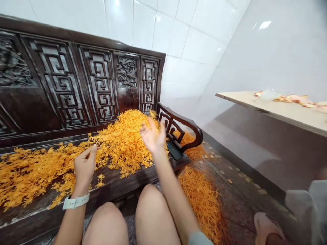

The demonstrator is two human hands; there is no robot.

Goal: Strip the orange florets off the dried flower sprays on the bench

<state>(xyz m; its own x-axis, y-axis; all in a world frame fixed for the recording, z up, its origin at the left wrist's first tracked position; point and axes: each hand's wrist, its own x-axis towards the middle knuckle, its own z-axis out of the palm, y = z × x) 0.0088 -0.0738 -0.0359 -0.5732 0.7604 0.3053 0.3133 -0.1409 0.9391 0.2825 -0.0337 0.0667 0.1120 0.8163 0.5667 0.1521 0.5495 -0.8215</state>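
A large heap of dried orange strands [122, 144] covers the seat of a dark carved wooden bench [133, 178] and spreads far to the left. My right hand [152, 135] is raised above the heap with its fingers spread, and a blurred clump of strands [153, 114] is in the air just beyond the fingertips. My left hand [85, 164] hangs low over the strands, fingers curled, a white wristwatch [76, 201] on its wrist. Whether it pinches anything is hidden behind the hand.
A latticed bench back [58, 80] and curved armrest [181, 126] bound the seat. A black phone-like slab [174, 149] lies by the armrest. More strands [201, 204] lie on the floor. A slippered foot [268, 228] is at lower right, and a white-topped shelf [270, 105] stands right.
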